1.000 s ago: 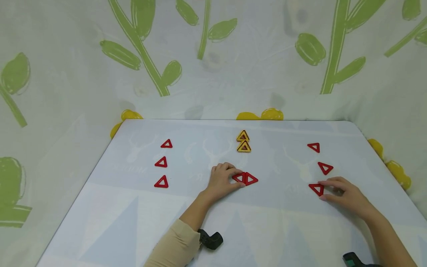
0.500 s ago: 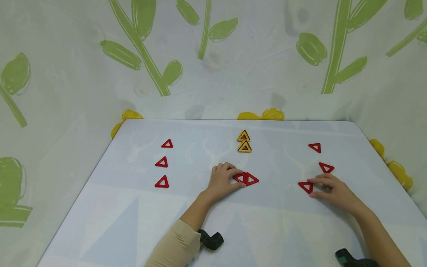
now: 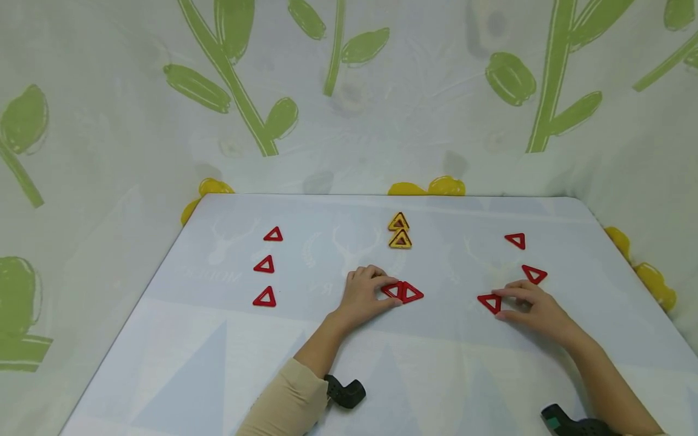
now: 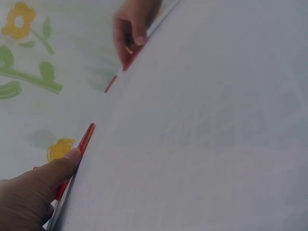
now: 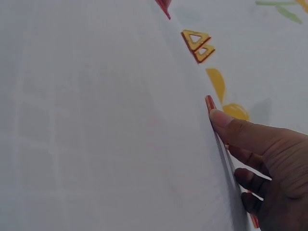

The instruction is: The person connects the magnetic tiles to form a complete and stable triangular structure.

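In the head view my left hand (image 3: pixel 362 297) pinches a red triangular frame tile (image 3: pixel 400 290) at the middle of the table, thumb and index finger on its sides. A second red triangle tile (image 3: pixel 414 289) lies edge to edge with it, pointing right. To the right, thumb and fingers of my right hand (image 3: pixel 531 312) pinch another red triangle tile (image 3: pixel 485 297) by its right side, apart from that pair. The right wrist view shows this tile (image 5: pixel 209 102) edge-on under the thumb, its far part hidden by the fingers.
Two yellow triangle tiles (image 3: pixel 400 246) sit at the back centre, one behind the other. Three red triangles (image 3: pixel 263 270) form a column on the left. Two more red triangles, one at the back (image 3: pixel 523 241) and one just beyond my right hand (image 3: pixel 534 269), lie on the table (image 3: pixel 436 375).
My right hand has slid its red triangle tile leftward across the table, toward the joined pair. The left hand stays in place with its tile.
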Demonstrator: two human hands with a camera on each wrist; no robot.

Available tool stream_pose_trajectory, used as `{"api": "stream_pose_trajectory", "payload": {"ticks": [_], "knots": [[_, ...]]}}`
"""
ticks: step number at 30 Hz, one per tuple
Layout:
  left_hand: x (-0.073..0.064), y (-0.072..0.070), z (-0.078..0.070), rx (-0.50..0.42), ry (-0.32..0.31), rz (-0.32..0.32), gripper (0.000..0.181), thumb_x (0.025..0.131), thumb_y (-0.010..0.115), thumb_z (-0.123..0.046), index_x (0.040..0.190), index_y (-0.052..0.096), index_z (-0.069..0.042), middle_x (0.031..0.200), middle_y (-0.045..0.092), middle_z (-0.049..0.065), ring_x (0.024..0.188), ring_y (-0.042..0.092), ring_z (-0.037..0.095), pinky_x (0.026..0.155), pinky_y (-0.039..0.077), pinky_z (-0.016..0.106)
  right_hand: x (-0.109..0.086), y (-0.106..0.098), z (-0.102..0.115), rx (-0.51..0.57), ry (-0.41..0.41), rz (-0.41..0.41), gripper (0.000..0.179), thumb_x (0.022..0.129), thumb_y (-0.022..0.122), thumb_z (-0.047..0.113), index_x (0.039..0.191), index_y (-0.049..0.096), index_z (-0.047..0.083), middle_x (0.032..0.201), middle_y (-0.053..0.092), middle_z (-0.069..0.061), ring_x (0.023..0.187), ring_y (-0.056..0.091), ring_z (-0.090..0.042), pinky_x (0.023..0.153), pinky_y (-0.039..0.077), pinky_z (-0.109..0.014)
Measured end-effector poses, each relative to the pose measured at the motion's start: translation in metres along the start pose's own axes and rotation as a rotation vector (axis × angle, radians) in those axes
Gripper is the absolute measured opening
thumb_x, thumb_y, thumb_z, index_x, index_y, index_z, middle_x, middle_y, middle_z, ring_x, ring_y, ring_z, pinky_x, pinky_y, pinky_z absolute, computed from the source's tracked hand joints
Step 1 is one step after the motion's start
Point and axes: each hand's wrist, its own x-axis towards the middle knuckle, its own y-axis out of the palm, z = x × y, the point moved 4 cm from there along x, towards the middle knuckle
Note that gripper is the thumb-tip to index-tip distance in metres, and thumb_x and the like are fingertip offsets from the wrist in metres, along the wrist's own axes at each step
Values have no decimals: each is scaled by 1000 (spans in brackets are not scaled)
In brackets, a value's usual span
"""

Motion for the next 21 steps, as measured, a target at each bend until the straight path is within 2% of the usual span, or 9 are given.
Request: {"api": "stream_pose_trajectory", "payload": {"ticks": [7,15,21], "knots": [[0,0,-1,-7,3,-7,40,80,72,-41,115,69,-22,109,56,0,103,48,18,90,31,39,4,4,0,-14,18,22,35,75,79,13,108,70,6,104,56,-5,90,42,9,69,45,-17],[0,-1,-1,-3,-1,-1,41,80,72,-41,116,69,-22,110,55,-1,103,48,18,90,31,38,12,10,7,1,32,54,36,75,79,15,108,70,7,106,57,-8,91,43,2,69,44,-18],[0,-2,-2,-7,-12,11,40,81,72,-41,116,69,-22,110,55,-1,104,47,17,91,31,38,17,13,11,-5,30,71,36,76,79,17,110,70,7,108,57,-9,94,41,3,71,46,-19]]}}
